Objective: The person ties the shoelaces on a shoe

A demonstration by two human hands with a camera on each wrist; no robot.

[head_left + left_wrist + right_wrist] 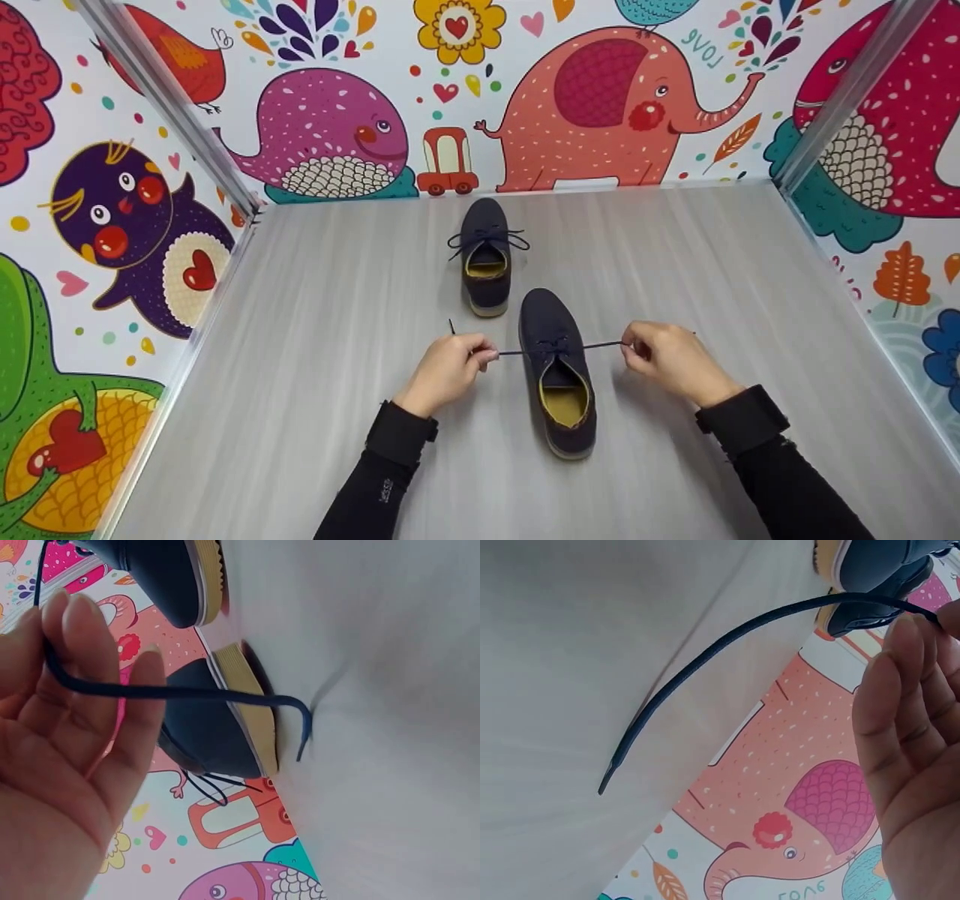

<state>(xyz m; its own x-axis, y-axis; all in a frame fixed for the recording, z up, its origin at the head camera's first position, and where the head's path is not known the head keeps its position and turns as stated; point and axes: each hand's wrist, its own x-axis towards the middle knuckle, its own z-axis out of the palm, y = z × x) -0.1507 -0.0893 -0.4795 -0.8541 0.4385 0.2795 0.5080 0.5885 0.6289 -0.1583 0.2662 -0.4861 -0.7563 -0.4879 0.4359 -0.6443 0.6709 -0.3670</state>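
Observation:
A dark navy shoe (pixel 551 322) with a yellow insole stands between my two hands, toe pointing away. On its left side my left hand (pixel 448 369) pinches one end of the shoelace (pixel 514 352). My right hand (pixel 675 360) pinches the other end on the right. Between the hands the lace runs straight and taut across the shoe's eyelets. In the left wrist view a loose tail of shoelace (pixel 187 694) hangs past the fingers. A longer curved tail of shoelace (pixel 727 637) extends from the fingertips in the right wrist view.
Farther back and slightly left stands a second navy shoe (pixel 484 225), its lace tied in a bow. Both shoes are on a pale wood-grain surface (pixel 337 300). Printed cartoon panels (pixel 330 127) with metal corner rails (pixel 180 112) enclose the back and sides.

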